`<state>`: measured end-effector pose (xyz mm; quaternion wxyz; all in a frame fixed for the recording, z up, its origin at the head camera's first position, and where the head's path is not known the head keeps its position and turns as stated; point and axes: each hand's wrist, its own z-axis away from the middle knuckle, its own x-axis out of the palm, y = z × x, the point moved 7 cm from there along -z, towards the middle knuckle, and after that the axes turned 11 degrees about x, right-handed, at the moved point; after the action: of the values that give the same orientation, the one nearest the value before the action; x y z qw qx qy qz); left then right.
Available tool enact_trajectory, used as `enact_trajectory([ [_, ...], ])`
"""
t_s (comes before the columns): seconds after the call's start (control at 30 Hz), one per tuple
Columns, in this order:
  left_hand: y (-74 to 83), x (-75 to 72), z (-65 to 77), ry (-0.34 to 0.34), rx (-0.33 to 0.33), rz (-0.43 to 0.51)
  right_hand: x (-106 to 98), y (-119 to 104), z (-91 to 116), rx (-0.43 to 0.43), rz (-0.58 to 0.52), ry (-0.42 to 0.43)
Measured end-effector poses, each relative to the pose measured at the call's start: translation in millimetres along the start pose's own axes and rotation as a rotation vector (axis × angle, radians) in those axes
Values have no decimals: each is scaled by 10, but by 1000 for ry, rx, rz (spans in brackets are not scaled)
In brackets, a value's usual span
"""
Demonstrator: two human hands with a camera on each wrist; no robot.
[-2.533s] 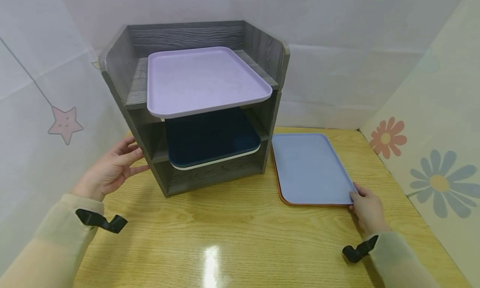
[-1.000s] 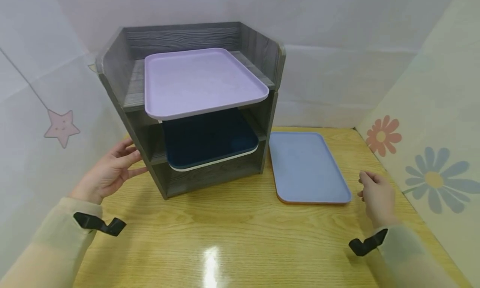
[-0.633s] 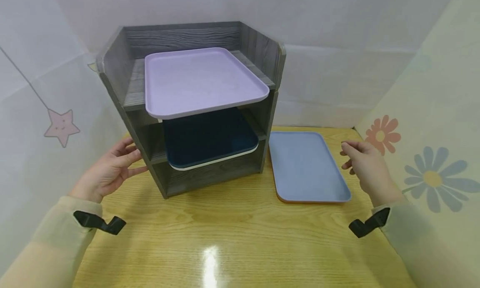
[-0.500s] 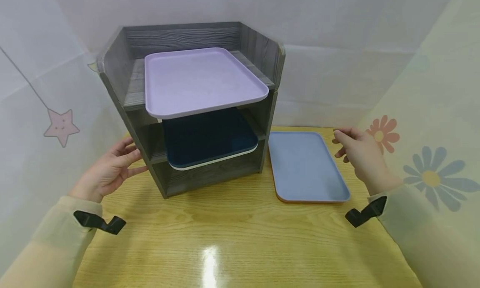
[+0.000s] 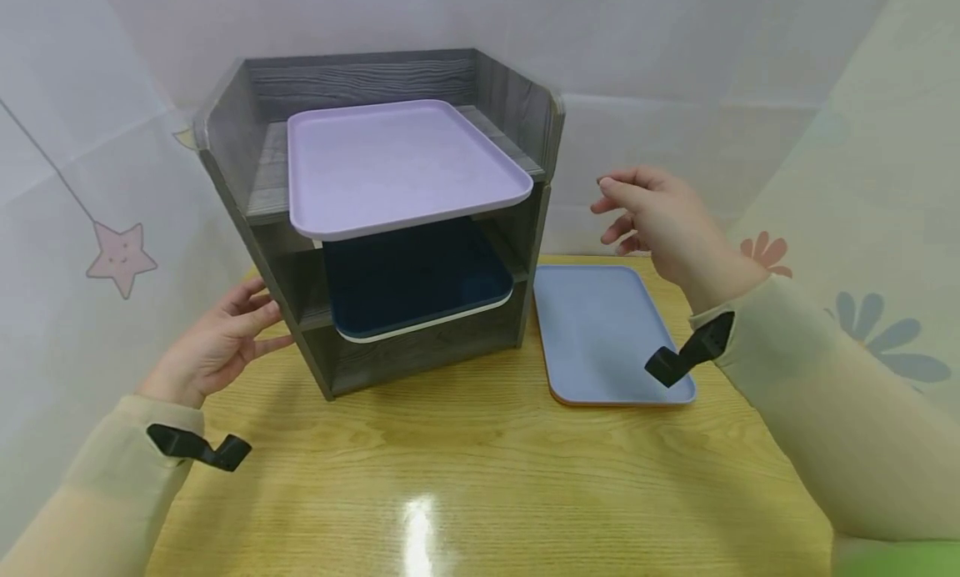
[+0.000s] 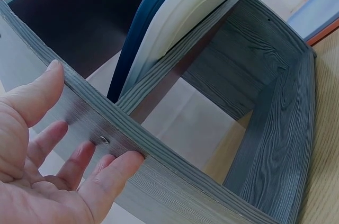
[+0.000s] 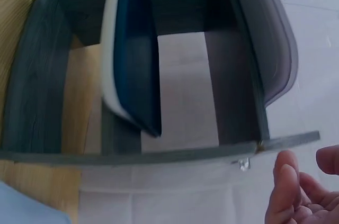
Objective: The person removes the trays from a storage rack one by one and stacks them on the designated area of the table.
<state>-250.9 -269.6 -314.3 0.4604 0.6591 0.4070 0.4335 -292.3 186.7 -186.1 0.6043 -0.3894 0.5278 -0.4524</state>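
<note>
A grey wood-grain shelf [image 5: 427, 356] stands on the table. My left hand [image 5: 221, 343] touches its left side panel, fingertips resting against the outer face, as the left wrist view shows too. In the air to the right of the shelf is my right hand [image 5: 660, 218], holding nothing, its thumb and fingers apart. A lilac tray [image 5: 405, 168] lies on the top board and juts out at the front. On the middle board a dark navy tray [image 5: 416, 281] sits over a cream tray [image 6: 180, 17].
A light blue tray [image 5: 592, 327] lies over an orange one on the wooden table [image 5: 360, 477], right of the shelf. White sheets hang behind. Printed flowers decorate the right wall and a pink star [image 5: 122, 256] the left.
My right hand let go of the light blue tray's corner, then rose and moved left toward the shelf's upper right side. The left hand stayed against the shelf.
</note>
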Motion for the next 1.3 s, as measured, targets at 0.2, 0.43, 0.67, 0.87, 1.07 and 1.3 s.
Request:
enact_trajectory([
  [0.2, 1, 3, -9, 4, -4, -9, 272, -264, -7, 74, 0, -93],
  [0.43, 3, 2, -14, 8, -6, -10, 577, -427, -29, 82, 26, -151],
  [0.67, -5, -7, -14, 11, -9, -14, 790, -463, -84, 107, -17, -185],
  [0.87, -4, -15, -11, 19, -9, -10, 861, -456, -118, 158, -81, -205],
  [1.07, 1, -15, -8, 24, -7, -11, 881, -445, -136, 225, -186, -219],
  [1.3, 6, -16, -14, 20, 0, -8, 917, -435, -153, 265, -258, -228],
])
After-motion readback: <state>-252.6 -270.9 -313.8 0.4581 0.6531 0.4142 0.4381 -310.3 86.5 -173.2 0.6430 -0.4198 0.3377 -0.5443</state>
